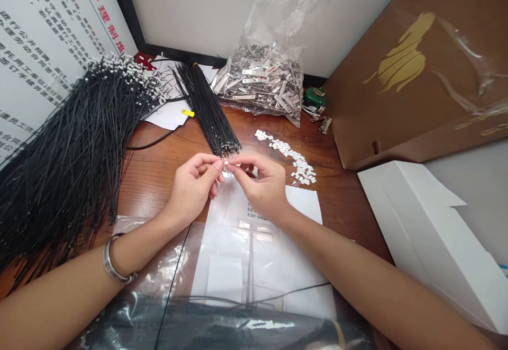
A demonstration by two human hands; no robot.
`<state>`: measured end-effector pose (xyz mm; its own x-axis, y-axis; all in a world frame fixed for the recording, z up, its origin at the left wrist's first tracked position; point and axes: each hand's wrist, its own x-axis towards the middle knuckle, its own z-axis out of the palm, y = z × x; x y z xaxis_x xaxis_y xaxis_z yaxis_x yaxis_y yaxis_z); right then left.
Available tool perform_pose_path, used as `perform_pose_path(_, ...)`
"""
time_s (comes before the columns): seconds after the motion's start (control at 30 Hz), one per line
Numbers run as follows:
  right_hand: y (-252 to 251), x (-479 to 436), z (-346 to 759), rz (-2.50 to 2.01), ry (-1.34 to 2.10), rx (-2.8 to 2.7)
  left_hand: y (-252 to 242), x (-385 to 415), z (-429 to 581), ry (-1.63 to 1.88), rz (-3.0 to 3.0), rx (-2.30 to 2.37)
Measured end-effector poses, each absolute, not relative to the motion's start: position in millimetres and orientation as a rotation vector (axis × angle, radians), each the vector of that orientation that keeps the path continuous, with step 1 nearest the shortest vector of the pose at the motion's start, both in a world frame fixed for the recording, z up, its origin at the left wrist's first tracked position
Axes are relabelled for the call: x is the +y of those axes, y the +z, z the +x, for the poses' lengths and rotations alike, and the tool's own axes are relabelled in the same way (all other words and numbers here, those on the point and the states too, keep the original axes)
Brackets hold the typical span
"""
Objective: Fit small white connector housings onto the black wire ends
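A small pale piece (226, 164) sits mid-frame between my fingertips, my left hand (194, 186) and right hand (265, 181) both pinching at it. Just beyond lies the near end of a black cord bundle (208, 107), its long axis running to the upper left. Loose white tabs (298, 162) lie right of centre, nearer my right hand. My fingers mostly cover the piece; its shape and whether a cord enters it, I can't tell.

White pieces (286, 150), black cords (208, 109)
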<state>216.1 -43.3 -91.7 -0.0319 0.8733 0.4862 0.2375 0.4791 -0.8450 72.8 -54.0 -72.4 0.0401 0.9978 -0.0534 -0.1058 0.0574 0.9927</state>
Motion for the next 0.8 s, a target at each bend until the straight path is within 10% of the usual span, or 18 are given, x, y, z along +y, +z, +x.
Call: perform_pose_path(0.8,-93.3,-39.1,220.2,-0.993,0.939,-1.473,-69.9,-54.0,73.7,1.166,1.092,1.184)
